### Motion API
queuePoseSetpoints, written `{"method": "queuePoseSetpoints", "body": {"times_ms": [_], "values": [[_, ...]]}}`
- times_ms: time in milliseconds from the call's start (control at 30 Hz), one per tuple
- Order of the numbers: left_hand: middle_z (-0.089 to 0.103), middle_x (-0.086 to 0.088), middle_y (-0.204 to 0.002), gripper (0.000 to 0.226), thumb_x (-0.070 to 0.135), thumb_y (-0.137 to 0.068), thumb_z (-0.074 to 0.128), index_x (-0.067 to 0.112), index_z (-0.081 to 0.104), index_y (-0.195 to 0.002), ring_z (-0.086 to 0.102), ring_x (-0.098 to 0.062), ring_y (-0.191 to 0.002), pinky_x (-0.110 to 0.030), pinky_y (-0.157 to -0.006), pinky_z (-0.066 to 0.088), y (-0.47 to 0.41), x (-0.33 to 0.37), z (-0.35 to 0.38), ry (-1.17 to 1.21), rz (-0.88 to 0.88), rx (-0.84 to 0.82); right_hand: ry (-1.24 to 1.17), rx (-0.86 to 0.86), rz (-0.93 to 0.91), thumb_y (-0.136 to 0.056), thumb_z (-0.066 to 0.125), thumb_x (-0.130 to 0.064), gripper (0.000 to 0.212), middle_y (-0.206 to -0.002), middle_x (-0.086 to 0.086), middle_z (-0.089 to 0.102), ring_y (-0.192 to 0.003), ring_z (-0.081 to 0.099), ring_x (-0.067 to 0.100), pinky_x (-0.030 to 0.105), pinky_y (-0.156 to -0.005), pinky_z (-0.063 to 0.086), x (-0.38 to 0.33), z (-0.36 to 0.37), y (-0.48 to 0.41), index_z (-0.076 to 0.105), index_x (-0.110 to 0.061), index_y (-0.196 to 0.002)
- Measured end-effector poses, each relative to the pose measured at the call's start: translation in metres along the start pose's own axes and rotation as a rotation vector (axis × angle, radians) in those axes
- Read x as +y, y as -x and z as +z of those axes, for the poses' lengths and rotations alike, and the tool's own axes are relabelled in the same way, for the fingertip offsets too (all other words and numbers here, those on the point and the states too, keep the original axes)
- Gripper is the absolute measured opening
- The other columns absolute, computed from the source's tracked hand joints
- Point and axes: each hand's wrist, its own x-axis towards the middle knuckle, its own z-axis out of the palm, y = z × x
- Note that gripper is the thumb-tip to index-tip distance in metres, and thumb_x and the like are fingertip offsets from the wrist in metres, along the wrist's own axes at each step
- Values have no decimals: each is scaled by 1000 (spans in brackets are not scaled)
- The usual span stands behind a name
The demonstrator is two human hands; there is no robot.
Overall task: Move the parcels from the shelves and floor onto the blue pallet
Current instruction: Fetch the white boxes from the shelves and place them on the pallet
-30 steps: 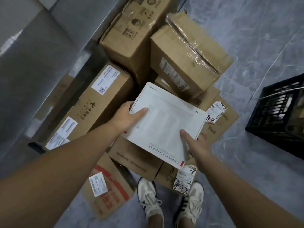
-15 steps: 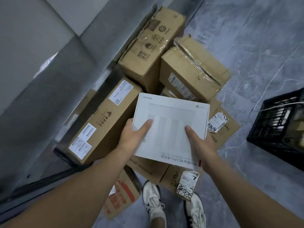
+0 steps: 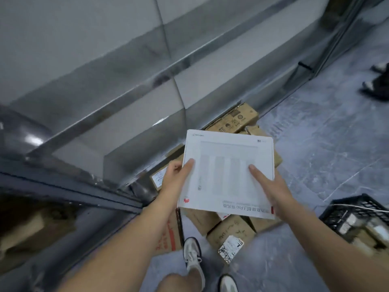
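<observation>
The person held a white flat box (image 3: 227, 171), printed "BE3 Pro" along its near edge, level between both hands above the floor. The left hand (image 3: 175, 180) gripped the box's left edge, thumb lying on the top face and fingers curled beneath. The right hand (image 3: 271, 190) gripped the right near corner the same way, thumb on top, its fingers hidden under the box.

Brown cardboard parcels (image 3: 231, 232) lay heaped directly below the hands and just beyond them, with the person's shoes (image 3: 192, 253) touching or nearly touching the nearest ones. Metal shelving (image 3: 126, 98) ran to the left of the left hand, and a black crate (image 3: 357, 216) sat on the floor to the right of the right hand. The blue pallet was not in view.

The step in hand appeared to be carrying this parcel off to the pallet. Doing it well would probably mean keeping the two-handed grip and the box flat, stepping back clear of the heap and the crate before turning, and finding the pallet before walking.
</observation>
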Motion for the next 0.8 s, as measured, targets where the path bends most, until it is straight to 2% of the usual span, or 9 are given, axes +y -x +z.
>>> {"method": "queuePoseSetpoints", "body": {"times_ms": [67, 167, 300, 333, 433, 467, 567, 700, 800], "values": [[70, 3, -93, 37, 54, -82, 70, 24, 55, -99, 70, -12, -74, -31, -59, 54, 47, 23, -7, 92, 63, 31, 61, -36, -47, -77, 74, -53, 52, -115, -7, 68, -103, 65, 18, 36, -89, 53, -36, -9, 30, 61, -31, -121], [70, 0, -99, 30, 45, -84, 72, 24, 55, -98, 69, -16, -81, -32, -65, 55, 113, 42, -23, 195, 149, 134, 120, -116, -122, -76, 74, -54, 56, -117, -4, 68, -105, 65, 22, 45, -95, 52, -83, -12, 76, 58, -30, -124], [69, 2, -99, 30, 38, -86, 72, 22, 54, -102, 70, -8, -77, -23, -60, 55, 182, 46, -53, 299, 209, 305, 202, -288, -249, -81, 73, -47, 43, -114, -1, 70, -98, 68, 18, 41, -87, 55, -122, 8, 124, 63, -26, -116], [68, 1, -101, 29, 38, -86, 72, 22, 54, -102, 70, -9, -80, -25, -64, 56, 195, 47, -65, 306, 217, 346, 224, -328, -268, -82, 73, -46, 42, -114, -1, 70, -98, 68, 19, 41, -86, 56, -128, 17, 135, 63, -25, -117], [68, -4, -106, 29, 41, -86, 71, 25, 53, -102, 69, -23, -92, -43, -81, 58, 225, 53, -109, 301, 214, 426, 271, -446, -329, -85, 70, -44, 45, -114, 0, 69, -97, 68, 18, 35, -75, 56, -144, 51, 169, 60, -21, -122], [69, -3, -105, 29, 43, -86, 71, 27, 53, -102, 69, -24, -92, -43, -78, 59, 234, 55, -123, 308, 216, 445, 285, -484, -357, -86, 69, -44, 45, -114, 0, 69, -97, 68, 18, 33, -73, 56, -148, 63, 180, 59, -19, -123], [70, 1, -100, 31, 45, -84, 72, 27, 54, -102, 71, -18, -84, -28, -58, 54, 258, 51, -161, 366, 233, 515, 323, -561, -426, -90, 65, -42, 43, -114, 2, 69, -97, 68, 18, 33, -74, 55, -154, 95, 210, 59, -16, -124], [70, 0, -101, 32, 44, -84, 73, 26, 55, -104, 70, -17, -84, -24, -55, 51, 290, 24, -211, 440, 224, 607, 404, -646, -458, -89, 65, -43, 37, -111, 0, 69, -98, 68, 19, 44, -86, 56, -149, 146, 250, 60, -21, -119], [69, -2, -101, 33, 40, -85, 73, 22, 56, -106, 69, -17, -83, -23, -55, 50, 321, -8, -262, 540, 230, 696, 452, -741, -487, -87, 66, -46, 22, -106, -7, 69, -94, 68, 14, 34, -75, 57, -135, 199, 291, 59, -36, -105]]}}
